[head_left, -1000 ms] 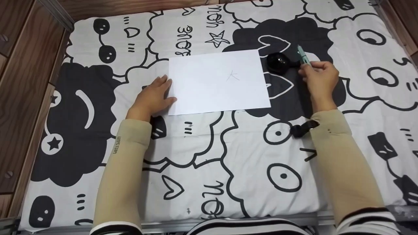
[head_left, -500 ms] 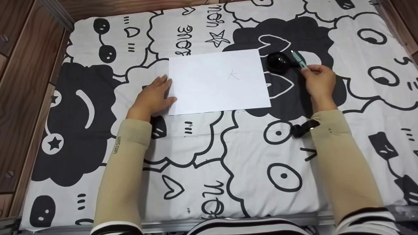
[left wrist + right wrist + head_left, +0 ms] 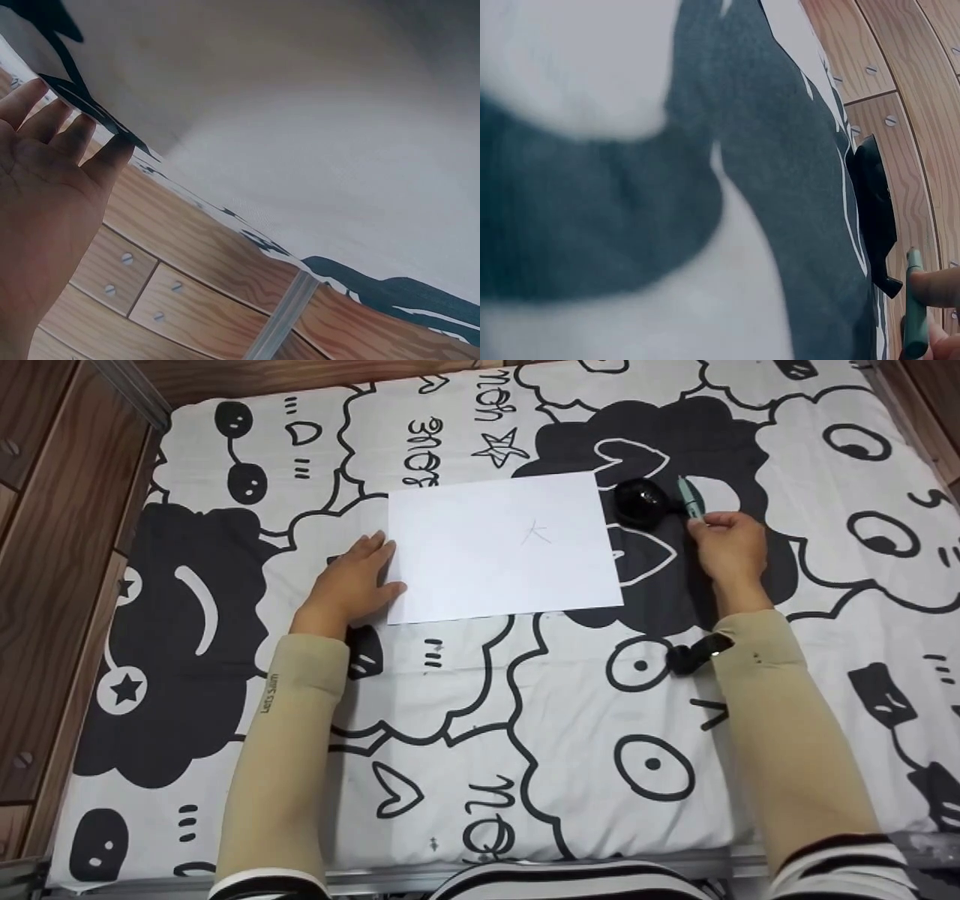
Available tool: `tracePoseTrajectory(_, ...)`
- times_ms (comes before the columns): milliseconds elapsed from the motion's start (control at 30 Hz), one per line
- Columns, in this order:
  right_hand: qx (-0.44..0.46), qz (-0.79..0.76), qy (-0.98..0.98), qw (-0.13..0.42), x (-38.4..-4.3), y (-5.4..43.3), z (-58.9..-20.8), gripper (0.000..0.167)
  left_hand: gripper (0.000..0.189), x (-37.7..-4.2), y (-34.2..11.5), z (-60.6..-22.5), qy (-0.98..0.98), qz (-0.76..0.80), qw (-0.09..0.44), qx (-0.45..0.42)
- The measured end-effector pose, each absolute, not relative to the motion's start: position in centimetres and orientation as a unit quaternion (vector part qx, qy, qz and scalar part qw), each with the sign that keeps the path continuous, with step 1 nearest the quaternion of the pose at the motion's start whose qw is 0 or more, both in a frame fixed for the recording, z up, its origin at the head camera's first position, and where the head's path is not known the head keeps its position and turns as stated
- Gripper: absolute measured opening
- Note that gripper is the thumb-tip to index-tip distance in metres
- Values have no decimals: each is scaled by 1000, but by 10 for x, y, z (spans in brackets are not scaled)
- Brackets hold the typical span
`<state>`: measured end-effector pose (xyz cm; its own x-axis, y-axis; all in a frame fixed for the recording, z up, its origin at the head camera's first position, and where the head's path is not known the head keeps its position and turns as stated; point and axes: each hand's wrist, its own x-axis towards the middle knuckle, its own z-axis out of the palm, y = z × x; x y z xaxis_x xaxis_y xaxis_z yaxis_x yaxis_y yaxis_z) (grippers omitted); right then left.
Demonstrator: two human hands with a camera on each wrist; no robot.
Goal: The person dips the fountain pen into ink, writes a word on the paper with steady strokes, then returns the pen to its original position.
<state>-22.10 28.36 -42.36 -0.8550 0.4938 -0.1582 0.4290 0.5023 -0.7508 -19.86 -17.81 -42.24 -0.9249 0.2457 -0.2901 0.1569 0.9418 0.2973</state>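
A white sheet of paper (image 3: 465,562) lies flat on the patterned cloth, with a few thin crossing strokes (image 3: 537,533) right of its middle. My left hand (image 3: 351,581) rests at the sheet's left edge, fingers extended and thumb over the margin; in the left wrist view the same hand (image 3: 52,180) appears palm side. To the right of the paper, my right hand (image 3: 731,556) pinches a light green pen (image 3: 691,502) between thumb and fingers, one end pointing away from me. The right wrist view also shows the pen (image 3: 915,307) in the fingertips.
Just beyond the sheet's right edge sits a glossy black rounded object (image 3: 641,502) with a short neck toward the pen. A small black device (image 3: 697,655) is at my right wrist. Wood-patterned walls (image 3: 82,510) border the cloth (image 3: 420,690) at left and back.
My right hand has drawn slightly left and toward me with the pen. The pen's far end tipped left, then swung back to the right. The left hand and paper stay put.
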Motion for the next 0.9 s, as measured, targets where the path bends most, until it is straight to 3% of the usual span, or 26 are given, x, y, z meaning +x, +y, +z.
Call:
tracePoseTrajectory(433,-230,370,-900,14,-218,282,-422,46,69,-199,-176,-422,971,138,166,99)
tracePoseTrajectory(900,-225,339,-913,-8,-217,286,-423,48,69,-198,-176,-423,971,142,162,101)
